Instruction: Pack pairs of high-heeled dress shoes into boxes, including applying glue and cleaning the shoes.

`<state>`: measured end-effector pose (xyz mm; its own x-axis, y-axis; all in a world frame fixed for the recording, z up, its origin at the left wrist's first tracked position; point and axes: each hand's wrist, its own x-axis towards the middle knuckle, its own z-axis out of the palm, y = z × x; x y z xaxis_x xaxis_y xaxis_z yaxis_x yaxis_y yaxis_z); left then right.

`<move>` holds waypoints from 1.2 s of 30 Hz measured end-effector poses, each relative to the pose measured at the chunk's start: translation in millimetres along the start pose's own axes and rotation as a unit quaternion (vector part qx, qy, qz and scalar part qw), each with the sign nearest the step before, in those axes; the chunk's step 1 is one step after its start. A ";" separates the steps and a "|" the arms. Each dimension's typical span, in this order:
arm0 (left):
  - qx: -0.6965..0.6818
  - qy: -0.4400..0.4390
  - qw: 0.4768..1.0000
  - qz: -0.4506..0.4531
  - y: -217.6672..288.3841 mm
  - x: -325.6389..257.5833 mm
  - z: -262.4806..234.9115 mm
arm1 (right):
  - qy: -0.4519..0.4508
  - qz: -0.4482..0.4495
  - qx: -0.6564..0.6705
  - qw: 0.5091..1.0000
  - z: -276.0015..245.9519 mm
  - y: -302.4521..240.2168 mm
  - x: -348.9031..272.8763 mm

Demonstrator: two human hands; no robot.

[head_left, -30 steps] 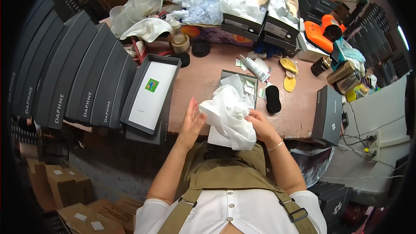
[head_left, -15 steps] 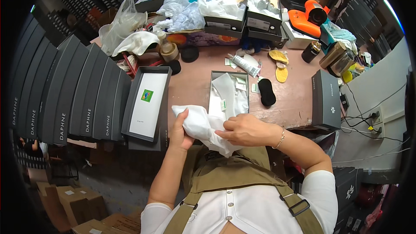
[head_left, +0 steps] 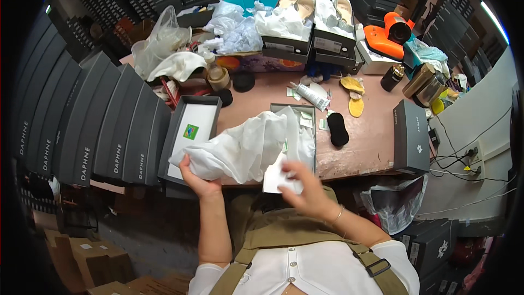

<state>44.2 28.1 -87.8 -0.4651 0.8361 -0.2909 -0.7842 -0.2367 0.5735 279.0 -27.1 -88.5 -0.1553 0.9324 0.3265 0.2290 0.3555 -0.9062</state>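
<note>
Near the bench's front edge, my left hand [head_left: 199, 179] is closed on the lower left end of a long, loose bundle of thin white wrapping [head_left: 234, 145]. Whatever the wrapping contains is hidden. My right hand [head_left: 311, 190], slightly blurred, pinches a small stiff-looking white piece of paper [head_left: 275, 179] beside the bundle's right end. Partly covered by the bundle, an open shoe box [head_left: 315, 153] with white paper and small labels inside lies behind. To the left rests an open dark grey box lid [head_left: 214, 110] with a white inside and a green sticker.
Dark grey shoe boxes [head_left: 117, 125] stand in a row at left; another box [head_left: 411, 136] stands at right. A black oval pad [head_left: 338, 130], a white tube [head_left: 313, 96] and yellow pads [head_left: 356, 107] lie on the bench. Two boxes of shoes [head_left: 286, 41] and an orange device [head_left: 385, 43] are behind.
My left hand has moved left and down, and the white wrapping is now stretched out long rather than bunched. My right hand has shifted lower, with a white paper piece now showing at its fingers.
</note>
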 end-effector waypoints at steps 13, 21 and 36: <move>0.273 -0.171 0.867 0.381 -32.1 -46.1 14.6 | -0.056 0.124 0.152 0.979 29.1 18.8 38.2; 0.309 -0.243 0.822 0.412 -55.1 -46.4 11.2 | 0.011 0.111 0.076 0.991 37.0 36.0 40.6; 0.031 -0.138 0.983 -0.119 -5.0 2.3 19.4 | -0.270 0.117 0.231 0.927 -45.7 -2.7 54.7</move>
<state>55.0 40.8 -76.5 -0.1354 0.9685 -0.2088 -0.8266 0.0058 0.5628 313.7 26.0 -55.9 -0.6406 0.7669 0.0374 -0.1002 -0.0352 -0.9943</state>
